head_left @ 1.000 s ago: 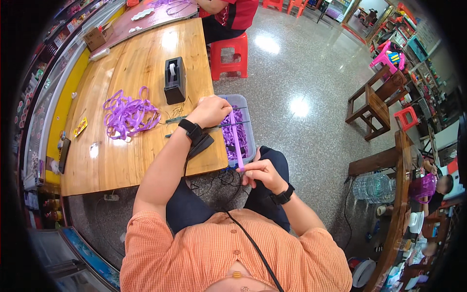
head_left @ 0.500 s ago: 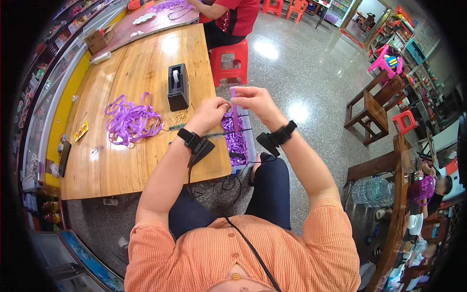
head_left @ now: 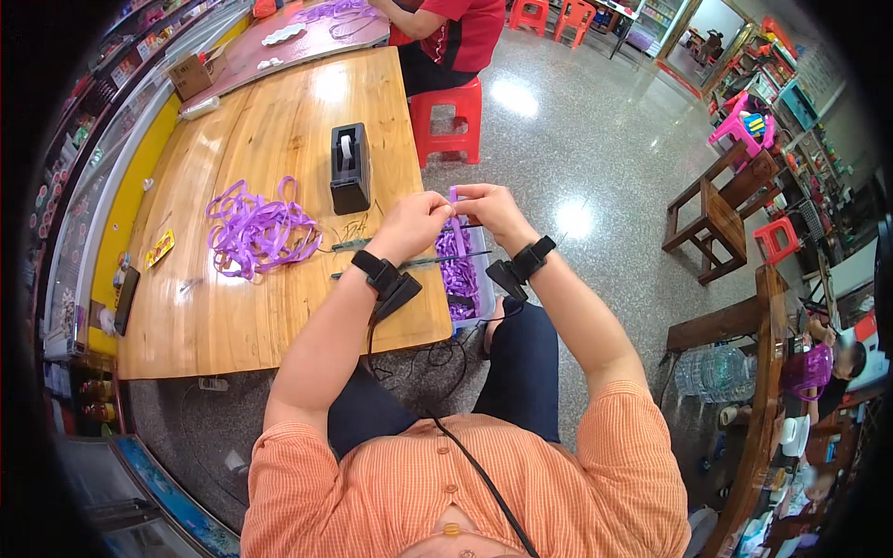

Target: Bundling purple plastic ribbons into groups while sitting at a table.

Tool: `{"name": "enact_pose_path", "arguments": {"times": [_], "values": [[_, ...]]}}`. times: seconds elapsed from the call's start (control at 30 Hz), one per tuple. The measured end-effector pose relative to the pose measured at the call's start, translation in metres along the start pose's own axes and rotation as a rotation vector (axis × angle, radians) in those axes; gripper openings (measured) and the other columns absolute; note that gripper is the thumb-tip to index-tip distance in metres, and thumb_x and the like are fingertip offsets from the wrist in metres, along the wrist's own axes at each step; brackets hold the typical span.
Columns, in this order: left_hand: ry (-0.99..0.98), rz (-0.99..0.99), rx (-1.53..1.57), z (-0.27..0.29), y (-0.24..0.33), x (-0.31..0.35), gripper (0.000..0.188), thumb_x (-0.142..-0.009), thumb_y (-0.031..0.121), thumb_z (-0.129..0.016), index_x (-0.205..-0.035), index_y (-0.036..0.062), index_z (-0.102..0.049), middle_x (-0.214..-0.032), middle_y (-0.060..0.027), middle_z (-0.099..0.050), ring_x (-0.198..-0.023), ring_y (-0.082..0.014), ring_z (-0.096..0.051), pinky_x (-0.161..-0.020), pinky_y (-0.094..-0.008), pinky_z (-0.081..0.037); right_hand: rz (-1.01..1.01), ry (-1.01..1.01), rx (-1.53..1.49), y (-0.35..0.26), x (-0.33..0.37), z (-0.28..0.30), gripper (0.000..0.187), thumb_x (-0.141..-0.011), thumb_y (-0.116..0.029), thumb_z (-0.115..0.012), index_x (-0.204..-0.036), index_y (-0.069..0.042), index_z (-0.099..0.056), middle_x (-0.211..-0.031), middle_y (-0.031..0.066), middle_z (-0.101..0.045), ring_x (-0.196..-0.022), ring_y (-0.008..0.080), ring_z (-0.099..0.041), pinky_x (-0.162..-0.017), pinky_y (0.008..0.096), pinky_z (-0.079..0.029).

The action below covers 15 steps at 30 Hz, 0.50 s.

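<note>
**Purple ribbon strip held between both hands above tray edge**

Head view. Both hands meet at upper centre of the frame, above the right edge of the long honey-coloured wooden table (head_left: 270, 121). The left hand (head_left: 417, 221) and the right hand (head_left: 488, 206) are each closed in a fingertip pinch on one short strip of purple plastic ribbon (head_left: 454, 195); the strip stands nearly upright between them, its top end showing just above the fingers. Each wrist carries a black strap-mounted device.

Step in hand, as judged: the strip is being shaped or folded between the fingertips. The next move calls for a steady two-point pinch and fine finger work, the strip being thin, limp and narrow; a slack grip would let it slip down into the tray.

Directly beneath the hands, the pale translucent plastic tray (head_left: 486, 298) overhangs the table edge and holds a heap of similar purple ribbon pieces (head_left: 458, 265). A loose tangled pile of purple ribbon loops (head_left: 258, 231) lies at centre left on the table, well apart from the hands. The black desktop tape dispenser (head_left: 350, 167) stands just beyond the left hand. The ribbon appears glossy, flat and springy.

At the top of the frame, another person in a red shirt (head_left: 456, 33) sits by a red plastic stool (head_left: 453, 116).
</note>
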<state>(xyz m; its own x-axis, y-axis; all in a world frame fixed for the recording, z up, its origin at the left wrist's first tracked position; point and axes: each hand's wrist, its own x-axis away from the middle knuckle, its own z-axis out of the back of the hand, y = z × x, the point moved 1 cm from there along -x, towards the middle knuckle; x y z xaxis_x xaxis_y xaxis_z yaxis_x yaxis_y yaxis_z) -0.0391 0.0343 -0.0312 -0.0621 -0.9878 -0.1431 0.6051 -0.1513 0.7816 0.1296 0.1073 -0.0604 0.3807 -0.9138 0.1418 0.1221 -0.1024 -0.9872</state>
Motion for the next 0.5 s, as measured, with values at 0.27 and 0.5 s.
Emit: {"name": "enact_pose_path", "arguments": {"times": [0.27, 0.5], "values": [[-0.004, -0.027, -0.025, -0.003, 0.000, -0.001, 0.026, -0.093, 0.025, -0.060, -0.099, 0.0026, -0.072, -0.094, -0.0148, -0.071, -0.090, -0.0274, -0.067, -0.079, -0.0371, -0.052, 0.037, 0.042, -0.058, -0.001, -0.001, 0.002, 0.037, -0.077, -0.003, -0.078, -0.113, 0.003, -0.070, -0.084, 0.0040, -0.070, -0.064, 0.0076, -0.057, -0.057, 0.0227, -0.046], [-0.081, -0.249, -0.278, -0.014, -0.002, 0.001, 0.025, -0.090, 0.027, -0.057, -0.095, 0.0099, -0.075, -0.097, -0.0154, -0.070, -0.097, -0.0369, -0.064, -0.085, -0.0482, -0.049, -0.138, -0.102, -0.140, 0.019, -0.002, 0.013, 0.028, -0.082, -0.006, -0.073, -0.110, -0.001, -0.071, -0.085, 0.0034, -0.070, -0.066, 0.0092, -0.061, -0.059, 0.0242, -0.049]]}}
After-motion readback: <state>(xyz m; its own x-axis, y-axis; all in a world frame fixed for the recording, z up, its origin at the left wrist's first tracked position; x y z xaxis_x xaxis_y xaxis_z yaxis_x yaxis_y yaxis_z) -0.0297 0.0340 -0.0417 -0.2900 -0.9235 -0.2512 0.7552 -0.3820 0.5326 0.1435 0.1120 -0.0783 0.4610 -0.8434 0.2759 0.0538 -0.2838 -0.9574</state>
